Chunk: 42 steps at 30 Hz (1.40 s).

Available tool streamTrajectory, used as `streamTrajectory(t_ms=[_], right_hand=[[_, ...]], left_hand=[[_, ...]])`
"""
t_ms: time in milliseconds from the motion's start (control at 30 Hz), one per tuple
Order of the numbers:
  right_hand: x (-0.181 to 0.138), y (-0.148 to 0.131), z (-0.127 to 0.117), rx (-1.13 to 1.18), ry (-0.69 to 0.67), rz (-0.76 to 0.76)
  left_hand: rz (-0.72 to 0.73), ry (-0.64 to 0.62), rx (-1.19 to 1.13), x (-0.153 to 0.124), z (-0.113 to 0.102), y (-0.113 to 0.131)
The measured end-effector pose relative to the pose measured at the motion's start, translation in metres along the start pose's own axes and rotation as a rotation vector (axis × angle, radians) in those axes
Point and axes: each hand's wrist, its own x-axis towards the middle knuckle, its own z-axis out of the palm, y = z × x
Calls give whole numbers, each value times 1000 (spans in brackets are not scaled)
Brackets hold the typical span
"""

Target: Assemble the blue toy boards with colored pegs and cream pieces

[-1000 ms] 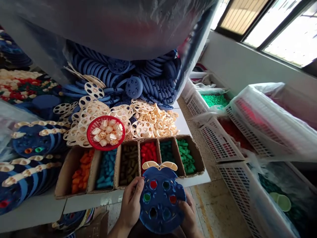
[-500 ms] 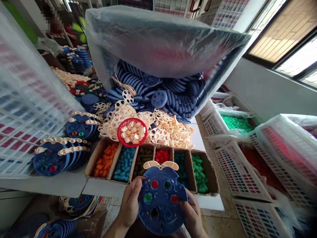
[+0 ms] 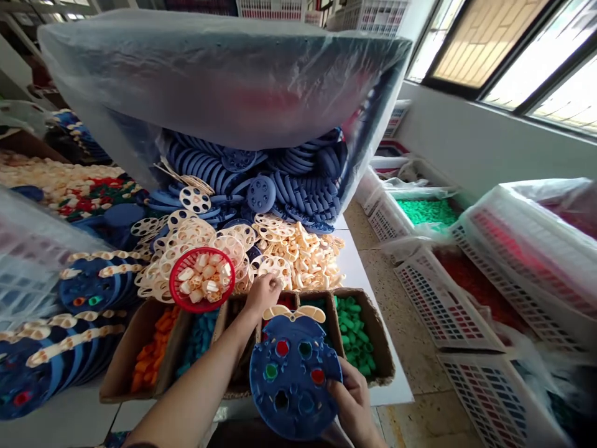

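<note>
My right hand (image 3: 353, 398) grips a round blue plastic disc (image 3: 291, 367) by its right edge, thumb on the face. Red and green pieces sit in several of its holes, and a cream wing-shaped piece (image 3: 295, 313) is at its top. My left hand (image 3: 265, 292) is beyond the disc, fingers curled, above the compartment dividers by a cream disc with holes (image 3: 278, 266). What its fingers hold, if anything, is hidden. A heap of cream curved pieces (image 3: 317, 255) lies just to its right. A red basket (image 3: 173, 285) of cream blocky pieces stands to its left.
Cardboard compartments (image 3: 385, 367) hold orange, blue, red and green pieces. Behind, a plastic-covered container (image 3: 224, 81) spills stacked blue discs (image 3: 261, 193). Assembled discs (image 3: 88, 289) line the left side. White crates (image 3: 433, 305) stand on the floor at right.
My left hand has let go of the blue disc and reached forward over the compartments. My right hand still holds the disc. The view has shifted, moving the scene leftward.
</note>
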Motion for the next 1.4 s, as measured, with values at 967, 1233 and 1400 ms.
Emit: streamTrajectory(t_ms=[967,1233,1400], right_hand=[[-3,14,96,-175,101,-149],[9,2,107,-280,23,-236],[10,-8,106,-309,27,-286]], left_hand=[[115,302,-608,-103,-106,-25],[271,512,-237,-121,-102,-48],[436,529,-87,-127,-103,-43]])
